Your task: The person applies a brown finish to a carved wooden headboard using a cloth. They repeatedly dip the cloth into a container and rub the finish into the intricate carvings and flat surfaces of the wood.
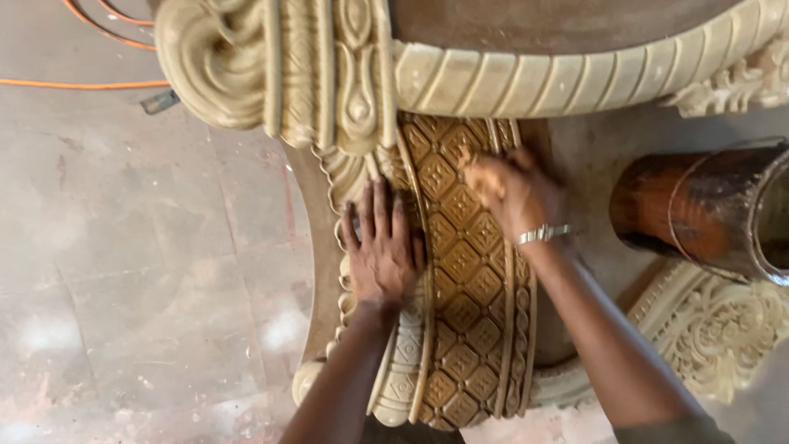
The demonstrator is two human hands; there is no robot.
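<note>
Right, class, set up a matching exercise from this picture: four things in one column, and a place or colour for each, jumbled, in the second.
Column one:
1. left hand
2. right hand
3. orange cable
4. brown can

Column two:
A. lies on the floor, upper left
B. stands at the right, beside the carved wood
C. lies flat on the pale carved border
D. wears a metal bracelet, fingers on the darker diamond-pattern panel

Pairs: 1-C, 2-D, 3-A, 4-B
</note>
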